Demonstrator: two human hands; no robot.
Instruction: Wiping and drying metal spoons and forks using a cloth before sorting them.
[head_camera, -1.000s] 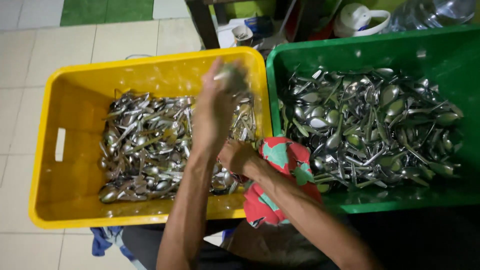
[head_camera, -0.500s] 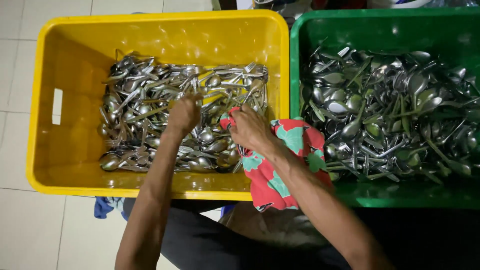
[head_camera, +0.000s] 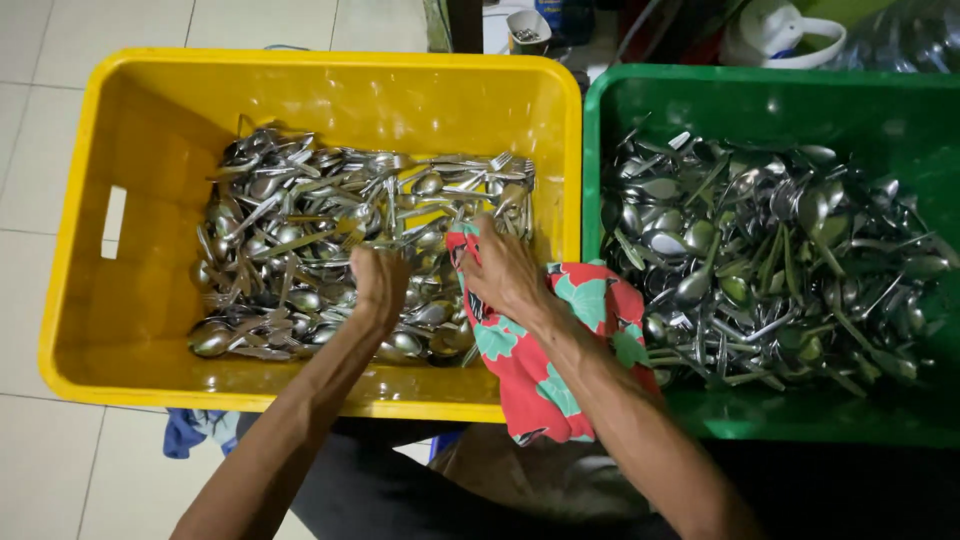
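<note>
The setting was a commercial dishwashing area. A yellow crate (head_camera: 80, 300) and a green crate (head_camera: 620, 110), each filled with bulk steel cutlery, stood on a pale tiled floor (head_camera: 40, 440), beside a white plastic jug (head_camera: 780, 30).

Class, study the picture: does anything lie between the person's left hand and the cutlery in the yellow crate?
Nothing visible does. The left hand is already down on the cutlery inside the yellow crate. The right hand, beside it, grips a red and green cloth.
</note>
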